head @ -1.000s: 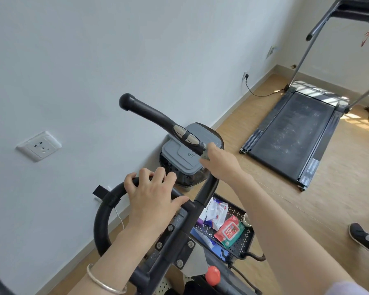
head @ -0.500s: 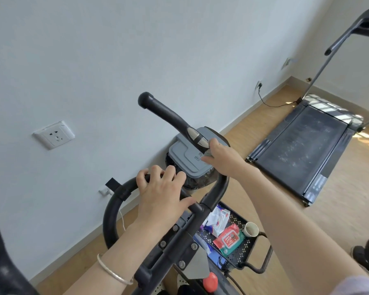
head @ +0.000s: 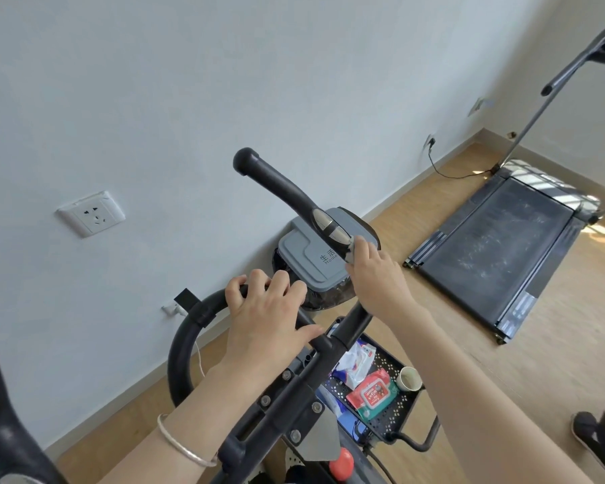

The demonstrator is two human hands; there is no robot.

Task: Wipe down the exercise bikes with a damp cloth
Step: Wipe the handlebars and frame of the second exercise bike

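Vs 0.5 s ago: little change. Right hand (head: 374, 274) sits a touch higher up the right handlebar (head: 276, 179), just under the silver pulse sensor (head: 329, 227); view swung slightly, more treadmill (head: 496, 246) deck showing. Left hand (head: 262, 319) same spot on the curved left bar (head: 186, 340).

Right fingers curled shut round the bar, a scrap of pale grey cloth (head: 351, 248) peeking out at the thumb, pressed to the grip. Left fingers wrapped over the top of the loop bar, thumb laid along it; silver bangle (head: 182, 445) on wrist.

Bar tip free, close to wall, well clear of socket (head: 91, 213). Grey bin lid (head: 311, 253) directly behind right hand. Black mesh tray (head: 406, 410) below bars w/ wipes pack (head: 372, 394) & paper cup (head: 408, 379). Open floor (head: 556, 361) rightward betw. bike & treadmill; shoe (head: 585, 431) at right edge.
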